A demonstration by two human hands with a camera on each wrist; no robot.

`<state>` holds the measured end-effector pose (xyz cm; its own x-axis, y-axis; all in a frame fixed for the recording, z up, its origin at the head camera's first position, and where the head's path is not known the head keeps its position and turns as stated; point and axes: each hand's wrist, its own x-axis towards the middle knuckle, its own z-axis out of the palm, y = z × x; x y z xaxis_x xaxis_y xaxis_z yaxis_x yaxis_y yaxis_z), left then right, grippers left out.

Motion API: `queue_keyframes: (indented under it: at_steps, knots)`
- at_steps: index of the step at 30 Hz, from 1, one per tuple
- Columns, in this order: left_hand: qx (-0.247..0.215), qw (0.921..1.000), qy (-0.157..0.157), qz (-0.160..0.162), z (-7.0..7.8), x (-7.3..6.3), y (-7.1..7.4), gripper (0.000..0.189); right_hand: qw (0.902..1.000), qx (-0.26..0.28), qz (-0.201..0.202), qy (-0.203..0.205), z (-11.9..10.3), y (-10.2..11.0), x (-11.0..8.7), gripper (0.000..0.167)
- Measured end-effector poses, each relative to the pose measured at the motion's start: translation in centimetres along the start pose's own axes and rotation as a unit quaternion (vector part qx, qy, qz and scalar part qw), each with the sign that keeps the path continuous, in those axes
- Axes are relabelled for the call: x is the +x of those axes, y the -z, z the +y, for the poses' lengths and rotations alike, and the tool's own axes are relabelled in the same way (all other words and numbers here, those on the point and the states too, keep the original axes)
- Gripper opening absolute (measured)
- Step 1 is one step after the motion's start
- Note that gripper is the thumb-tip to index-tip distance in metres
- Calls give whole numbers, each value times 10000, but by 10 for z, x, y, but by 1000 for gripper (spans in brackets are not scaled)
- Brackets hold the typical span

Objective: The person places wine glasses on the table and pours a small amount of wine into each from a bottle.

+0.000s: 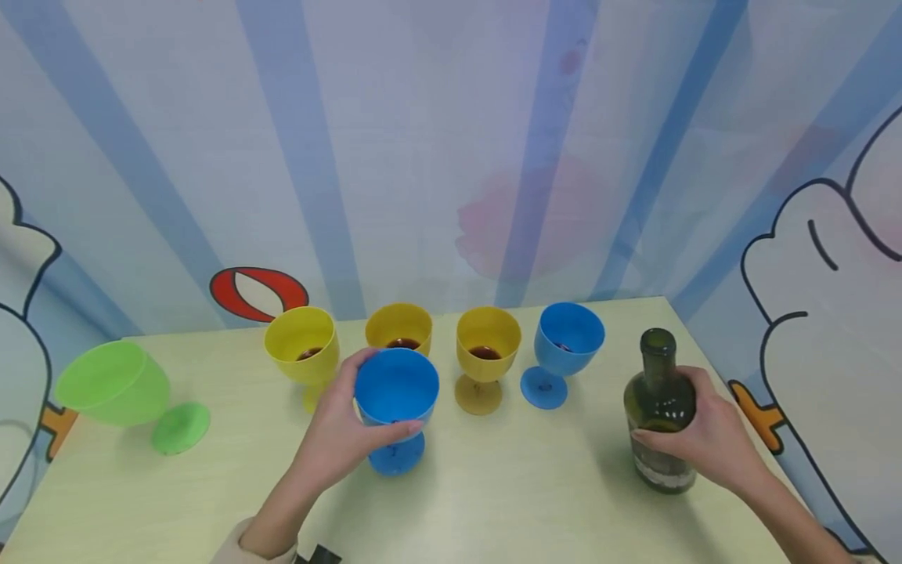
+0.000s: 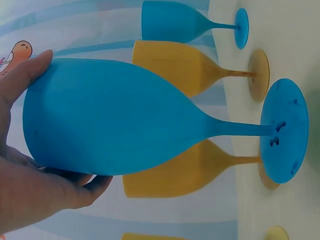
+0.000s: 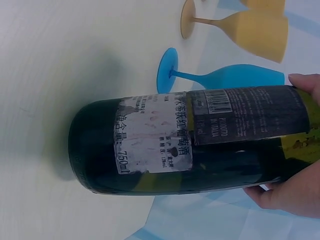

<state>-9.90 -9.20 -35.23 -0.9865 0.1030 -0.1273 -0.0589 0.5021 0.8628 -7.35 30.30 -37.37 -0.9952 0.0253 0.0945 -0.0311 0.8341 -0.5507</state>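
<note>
Blue goblet [image 1: 397, 392] in the left grip [image 1: 344, 427], bottle [image 1: 658, 399] in the right grip [image 1: 712, 442]

We see the left grip spread to the width of the blue goblet's bowl and curled round its upper part, the thumb lying across the near side. The goblet is upright over the middle of the surface [image 1: 514, 486]; we cannot tell whether its foot touches down. Dark spots [image 2: 274, 142] mark that foot.

Our right grip is wrapped round the dark green glass bottle just below its neck, thumb across the front. The bottle is near the right edge, mouth up, and we cannot tell whether its base is touching. We find a worn white label [image 3: 155, 132] reading 750ml beside a dark label [image 3: 250, 115].

Behind the held goblet we count a left yellow goblet [image 1: 310, 372], a middle yellow goblet [image 1: 398, 319], partly hidden, and a right yellow goblet [image 1: 488, 372], all with dark liquid, then a second blue goblet [image 1: 564, 364]. A green goblet [image 1: 120, 388] stands well apart at far left, before a striped backdrop [image 1: 423, 157].
</note>
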Motion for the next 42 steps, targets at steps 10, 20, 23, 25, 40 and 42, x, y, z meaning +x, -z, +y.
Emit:
queue_keyframes:
  at_steps: [10,20,23,25,40,42]
  knots:
    - [-136,9993,-323,-99,6,5,-17,89,9997,135,-73,200,-7,-2,2,91]
    - [-164,9986,-463,-219,6,7,-31,91,9987,87,-116,496,-13,-9,2,86]
    - [-187,9981,-522,-260,4,6,-36,91,9980,1,-104,620,-18,-10,2,85]
    - [-198,9978,-564,-293,4,6,-39,91,9975,-135,-93,683,-24,-9,2,84]
    - [-76,9970,-603,-485,12,2,-53,91,9472,-2354,731,2050,-62,-16,-7,76]
    - [-48,9968,-598,-527,13,2,-55,91,9389,-2528,884,2162,-65,-17,-7,77]
